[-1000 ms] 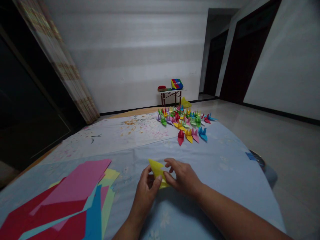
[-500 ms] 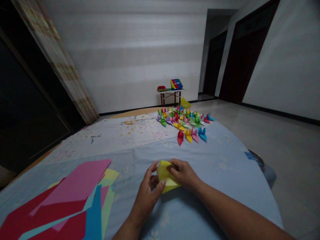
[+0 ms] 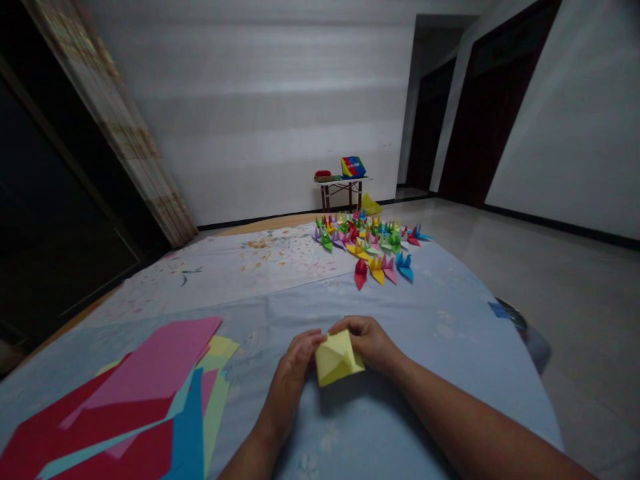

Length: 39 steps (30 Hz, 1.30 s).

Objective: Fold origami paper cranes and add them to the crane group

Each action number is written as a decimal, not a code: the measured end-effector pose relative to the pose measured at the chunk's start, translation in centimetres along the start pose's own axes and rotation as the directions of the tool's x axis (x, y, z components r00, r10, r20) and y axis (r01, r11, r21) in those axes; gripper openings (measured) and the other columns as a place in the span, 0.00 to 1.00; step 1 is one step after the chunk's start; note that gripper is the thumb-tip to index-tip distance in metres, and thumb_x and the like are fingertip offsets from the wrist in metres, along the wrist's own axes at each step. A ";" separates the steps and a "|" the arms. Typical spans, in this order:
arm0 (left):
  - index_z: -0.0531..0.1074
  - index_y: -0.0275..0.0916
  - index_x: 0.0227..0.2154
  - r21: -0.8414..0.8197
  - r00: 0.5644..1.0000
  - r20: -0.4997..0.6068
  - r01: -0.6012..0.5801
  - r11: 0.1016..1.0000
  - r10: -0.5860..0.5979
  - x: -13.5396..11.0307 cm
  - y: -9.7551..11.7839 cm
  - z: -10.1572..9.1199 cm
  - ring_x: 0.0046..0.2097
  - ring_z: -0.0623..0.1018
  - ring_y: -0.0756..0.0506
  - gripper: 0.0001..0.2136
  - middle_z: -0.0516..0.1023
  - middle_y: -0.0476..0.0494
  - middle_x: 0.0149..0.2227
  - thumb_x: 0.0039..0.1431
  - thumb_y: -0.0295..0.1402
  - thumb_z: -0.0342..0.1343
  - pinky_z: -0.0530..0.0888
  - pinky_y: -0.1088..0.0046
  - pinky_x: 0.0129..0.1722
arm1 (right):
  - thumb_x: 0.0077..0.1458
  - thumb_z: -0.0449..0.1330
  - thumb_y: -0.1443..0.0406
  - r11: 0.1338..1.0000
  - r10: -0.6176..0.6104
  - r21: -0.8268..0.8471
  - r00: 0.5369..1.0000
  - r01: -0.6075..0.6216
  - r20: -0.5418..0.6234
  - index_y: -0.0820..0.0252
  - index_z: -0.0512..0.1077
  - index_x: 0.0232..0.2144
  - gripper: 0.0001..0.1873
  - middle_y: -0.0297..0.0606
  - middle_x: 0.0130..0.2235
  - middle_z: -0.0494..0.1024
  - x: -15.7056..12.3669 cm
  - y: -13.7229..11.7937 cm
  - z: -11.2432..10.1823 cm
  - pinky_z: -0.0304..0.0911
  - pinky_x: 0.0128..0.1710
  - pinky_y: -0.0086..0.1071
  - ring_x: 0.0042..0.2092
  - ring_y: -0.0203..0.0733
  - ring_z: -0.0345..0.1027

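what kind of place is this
Probably a room in a home: a patterned curtain hangs on the left, a blue floral tablecloth is spread in front, and a dark door stands on the right.

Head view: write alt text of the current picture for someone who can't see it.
A person's right hand holds a folded yellow paper, the left hand at its other side, over a pale blue tablecloth. Coloured sheets lie at lower left; many bird-like paper figures stand farther off, right of centre.
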<state>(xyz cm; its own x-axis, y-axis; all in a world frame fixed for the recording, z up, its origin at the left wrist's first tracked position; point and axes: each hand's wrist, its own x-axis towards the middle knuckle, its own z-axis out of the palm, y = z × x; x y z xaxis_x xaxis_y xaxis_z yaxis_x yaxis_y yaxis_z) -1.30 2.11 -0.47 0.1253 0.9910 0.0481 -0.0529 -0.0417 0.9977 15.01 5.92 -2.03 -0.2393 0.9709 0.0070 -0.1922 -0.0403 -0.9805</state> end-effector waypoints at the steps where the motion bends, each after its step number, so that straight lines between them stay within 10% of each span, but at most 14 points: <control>1: 0.73 0.37 0.36 -0.003 0.999 -0.028 0.023 1.000 -0.023 0.1 0.0 0.0 0.44 0.74 0.42 0.19 0.70 0.38 0.49 0.52 0.48 0.50 0.71 0.69 0.40 | 0.37 0.64 0.62 1.000 0.002 0.021 1.000 -0.002 0.003 0.63 0.74 0.25 0.11 0.32 0.22 0.74 0.0 0.0 0.1 0.59 0.24 0.27 0.23 0.33 0.65; 13: 0.63 0.35 0.43 -0.333 0.951 -0.011 0.287 0.898 -0.308 0.4 -0.1 0.7 0.33 0.78 0.43 0.26 0.77 0.39 0.35 0.40 0.35 0.65 0.72 0.72 0.29 | 0.39 0.64 0.60 0.997 -0.077 -0.008 0.997 0.077 -0.003 0.61 0.75 0.27 0.12 0.33 0.26 0.76 -0.3 0.0 0.8 0.62 0.27 0.28 0.26 0.34 0.67; 29: 0.64 0.35 0.38 -0.441 0.971 -0.025 0.204 0.874 -0.240 0.8 -0.2 0.0 0.33 0.78 0.44 0.22 0.77 0.42 0.34 0.39 0.32 0.66 0.73 0.71 0.31 | 0.42 0.62 0.58 0.985 0.071 0.145 0.989 -0.090 0.126 0.63 0.74 0.34 0.17 0.34 0.27 0.73 -0.5 -1.3 -0.2 0.58 0.28 0.25 0.27 0.31 0.65; 39: 0.64 0.37 0.39 -0.486 0.978 -0.032 0.166 0.858 -0.207 0.8 -0.3 -0.2 0.35 0.78 0.46 0.21 0.77 0.44 0.35 0.41 0.30 0.65 0.72 0.71 0.36 | 0.49 0.56 0.52 0.988 -0.098 -0.101 0.983 0.115 0.152 0.64 0.75 0.32 0.20 0.34 0.25 0.71 -0.7 -1.4 -0.2 0.58 0.28 0.27 0.27 0.32 0.62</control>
<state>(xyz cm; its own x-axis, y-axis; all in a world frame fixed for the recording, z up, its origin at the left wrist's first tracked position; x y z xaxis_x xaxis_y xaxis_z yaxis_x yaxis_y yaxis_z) -1.37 2.92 -0.71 0.1018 0.9817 -0.1609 -0.5064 0.1904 0.8410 15.62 5.36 -0.72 -0.3615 0.9228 0.1334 -0.1215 0.0952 -0.9880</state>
